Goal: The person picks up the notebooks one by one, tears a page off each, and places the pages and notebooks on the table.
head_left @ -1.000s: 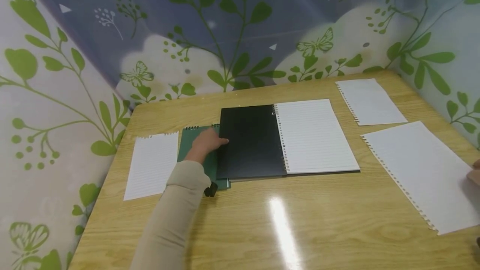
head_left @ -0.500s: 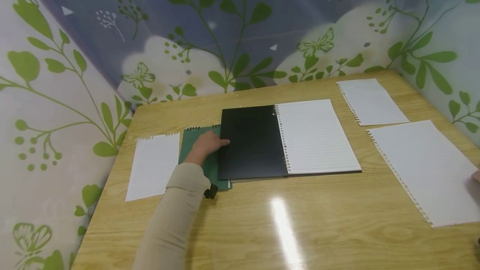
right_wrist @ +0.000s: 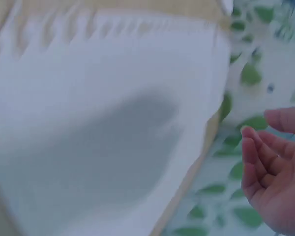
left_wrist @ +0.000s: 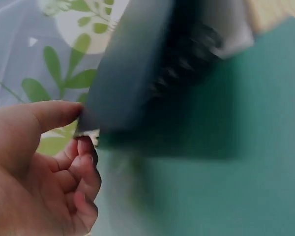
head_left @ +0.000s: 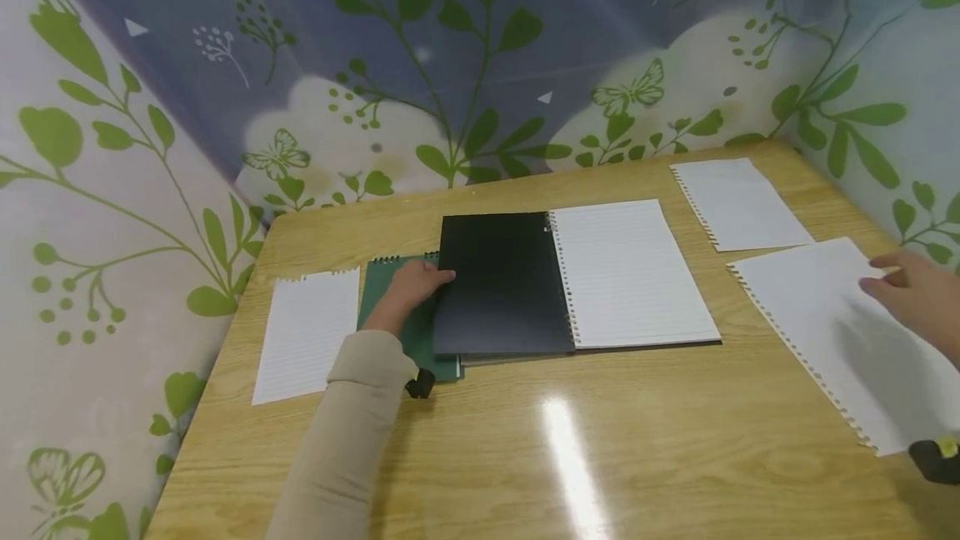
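Note:
An open spiral notebook lies mid-table, its black cover (head_left: 498, 282) to the left and a lined white page (head_left: 630, 273) to the right. My left hand (head_left: 412, 286) pinches the outer left edge of that cover between thumb and fingers, as the left wrist view shows. Under the cover, partly hidden, is a green spiral notebook (head_left: 442, 369). My right hand (head_left: 918, 294) hovers over a large torn-out sheet (head_left: 795, 298), casting a shadow on it. In the right wrist view the thumb stands apart from the loosely bent fingers (right_wrist: 250, 157), with nothing between them.
A smaller torn sheet (head_left: 742, 202) lies at the back right, close to the large one. Left of the green notebook is a lined torn sheet (head_left: 307, 336). Patterned walls (head_left: 480, 65) border the wooden table (head_left: 487, 457) at the back and sides.
My right hand has come in from the right edge, off the large sheet and up over it. The left hand stays at the black cover's edge, which looks slightly raised.

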A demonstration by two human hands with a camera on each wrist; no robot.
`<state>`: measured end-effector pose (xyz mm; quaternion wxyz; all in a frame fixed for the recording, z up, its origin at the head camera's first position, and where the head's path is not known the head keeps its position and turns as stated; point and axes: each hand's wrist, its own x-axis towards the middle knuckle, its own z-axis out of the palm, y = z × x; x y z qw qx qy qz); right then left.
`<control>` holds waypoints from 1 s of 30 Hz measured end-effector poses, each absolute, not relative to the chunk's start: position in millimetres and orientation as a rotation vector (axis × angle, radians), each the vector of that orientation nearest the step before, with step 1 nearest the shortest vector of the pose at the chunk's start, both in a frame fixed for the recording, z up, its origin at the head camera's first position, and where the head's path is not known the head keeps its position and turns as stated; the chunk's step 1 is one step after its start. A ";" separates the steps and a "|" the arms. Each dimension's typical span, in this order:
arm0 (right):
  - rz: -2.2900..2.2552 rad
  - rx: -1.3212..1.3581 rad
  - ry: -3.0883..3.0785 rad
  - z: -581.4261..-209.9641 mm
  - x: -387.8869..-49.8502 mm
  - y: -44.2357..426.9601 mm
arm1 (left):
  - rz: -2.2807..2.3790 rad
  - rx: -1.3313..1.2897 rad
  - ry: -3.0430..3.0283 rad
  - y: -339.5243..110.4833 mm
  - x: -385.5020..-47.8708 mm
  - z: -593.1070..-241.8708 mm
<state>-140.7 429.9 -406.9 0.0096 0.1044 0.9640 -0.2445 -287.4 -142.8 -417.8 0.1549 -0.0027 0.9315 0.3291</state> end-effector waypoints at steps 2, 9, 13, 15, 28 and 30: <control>-0.694 0.171 2.996 -387.7 -146.3 397.3 | 1.095 -0.023 2.637 -141.6 -285.8 -410.4; -0.733 -0.349 2.989 -354.9 -167.6 298.1 | 1.405 0.053 2.529 -120.7 -276.1 -366.5; -0.838 -0.455 2.918 -341.7 -174.9 251.0 | 1.510 0.139 2.452 -106.1 -269.5 -349.9; -0.880 -0.482 2.886 -339.5 -176.8 230.6 | 1.551 0.190 2.420 -98.2 -265.7 -344.3; -1.283 -0.445 2.703 -316.6 -184.2 158.2 | 1.403 0.619 2.497 -43.4 -247.2 -337.6; -1.289 -0.421 2.704 -312.8 -185.2 155.0 | 1.327 0.688 2.533 -37.7 -243.8 -340.2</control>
